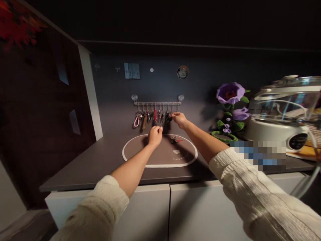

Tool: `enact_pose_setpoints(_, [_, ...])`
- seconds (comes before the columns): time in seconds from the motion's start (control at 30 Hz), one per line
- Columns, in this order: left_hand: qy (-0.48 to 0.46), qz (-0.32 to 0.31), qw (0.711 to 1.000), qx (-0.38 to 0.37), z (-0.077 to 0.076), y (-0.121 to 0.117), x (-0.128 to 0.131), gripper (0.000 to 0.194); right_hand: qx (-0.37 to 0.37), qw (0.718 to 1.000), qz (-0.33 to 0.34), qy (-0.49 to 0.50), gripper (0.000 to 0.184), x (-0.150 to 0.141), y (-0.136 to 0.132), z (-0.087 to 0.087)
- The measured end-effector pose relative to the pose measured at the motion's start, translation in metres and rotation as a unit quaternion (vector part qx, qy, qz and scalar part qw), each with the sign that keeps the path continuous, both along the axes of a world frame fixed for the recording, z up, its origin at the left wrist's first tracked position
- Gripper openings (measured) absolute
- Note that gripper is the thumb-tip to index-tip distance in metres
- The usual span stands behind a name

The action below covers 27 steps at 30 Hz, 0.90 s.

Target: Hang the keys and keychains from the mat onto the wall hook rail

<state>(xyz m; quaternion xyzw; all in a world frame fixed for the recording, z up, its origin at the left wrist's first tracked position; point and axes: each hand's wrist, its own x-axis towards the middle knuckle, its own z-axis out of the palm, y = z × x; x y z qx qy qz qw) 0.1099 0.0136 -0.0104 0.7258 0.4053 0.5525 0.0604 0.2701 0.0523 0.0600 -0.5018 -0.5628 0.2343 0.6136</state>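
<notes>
A hook rail (157,103) on the dark wall carries several hanging keys. Among them are a pink loop (136,121), a brown strap (144,122) and a red key holder (155,115). At the rail's right end, my right hand (179,119) pinches a black key bunch (168,117). My left hand (155,136) is closed above the oval mat, just below the rail; whatever its fingers hold is hidden. On the mat (135,157), to the right of my left hand, lies a small bunch of keys (176,140) with a red part.
A purple flower ornament (230,93) stands right of the mat. Beyond it is a white appliance with a clear top (273,125) and a cable. The dark counter (82,167) sits over white cabinet doors (150,207). A dark cabinet (175,23) overhangs the wall.
</notes>
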Motion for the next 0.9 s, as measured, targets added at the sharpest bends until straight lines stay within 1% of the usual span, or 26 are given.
enact_pose_setpoints(0.17, [0.007,0.005,1.000,-0.003,0.000,0.000,-0.001,0.029,-0.004,0.999,-0.003,0.050,0.023,0.000,-0.010,-0.010])
enact_pose_setpoints(0.37, [0.003,-0.003,1.000,-0.002,-0.001,0.000,-0.001,0.029,-0.034,0.995,0.035,0.086,0.012,-0.005,-0.026,-0.020])
enact_pose_setpoints(0.5, [0.008,-0.009,1.000,0.000,-0.002,0.003,-0.001,0.029,-0.042,0.992,0.078,0.085,0.011,-0.008,-0.036,-0.031])
enact_pose_setpoints(0.6, [0.012,-0.012,1.000,0.000,-0.003,0.004,-0.001,0.028,-0.032,0.994,0.098,0.041,0.014,-0.006,-0.040,-0.043])
enact_pose_setpoints(0.73, [0.018,-0.014,1.000,-0.004,-0.003,0.004,-0.001,0.029,-0.022,0.994,0.067,-0.083,0.016,0.004,-0.043,-0.055])
enact_pose_setpoints(0.8, [0.026,-0.015,1.000,-0.005,-0.003,0.004,-0.001,0.029,-0.028,0.985,0.051,-0.161,0.016,0.011,-0.043,-0.059])
enact_pose_setpoints(0.9, [0.041,-0.017,0.999,-0.009,-0.004,0.004,-0.001,0.028,-0.043,0.965,0.041,-0.257,0.016,0.022,-0.043,-0.064])
